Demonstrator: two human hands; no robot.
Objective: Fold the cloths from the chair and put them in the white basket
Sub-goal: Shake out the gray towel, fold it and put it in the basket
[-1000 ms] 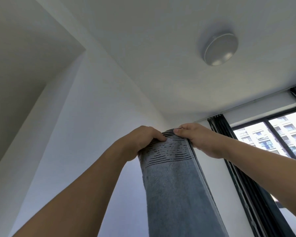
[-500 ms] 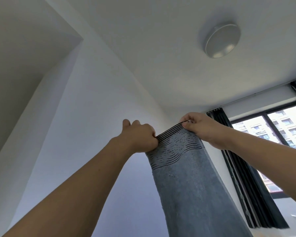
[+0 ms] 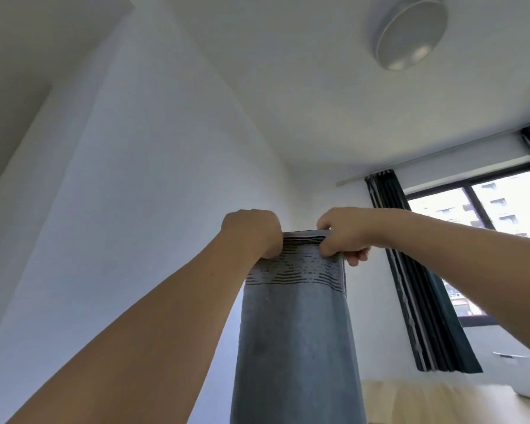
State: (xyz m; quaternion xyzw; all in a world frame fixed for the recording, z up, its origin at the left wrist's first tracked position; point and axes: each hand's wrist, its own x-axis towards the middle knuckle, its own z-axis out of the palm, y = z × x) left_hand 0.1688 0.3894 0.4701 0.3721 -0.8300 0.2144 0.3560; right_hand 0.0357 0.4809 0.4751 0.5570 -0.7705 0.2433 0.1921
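A grey towel [image 3: 297,338] with a band of dark stripes near its top edge hangs straight down in front of me, folded lengthwise into a narrow strip. My left hand [image 3: 251,232] grips its top left corner with curled fingers. At the top right corner my right hand [image 3: 344,234] pinches the edge. Both arms are raised high, toward the ceiling. The chair and the white basket are out of view.
A white wall fills the left side. A round ceiling lamp [image 3: 410,33] sits at the upper right. Dark curtains [image 3: 416,280] hang beside a window [image 3: 484,240] on the right. A pale surface [image 3: 441,399] shows at the bottom right.
The view has tilted downward, bringing more window and the pale surface into sight. The towel's top edge has turned level, and both hands keep their hold on it.
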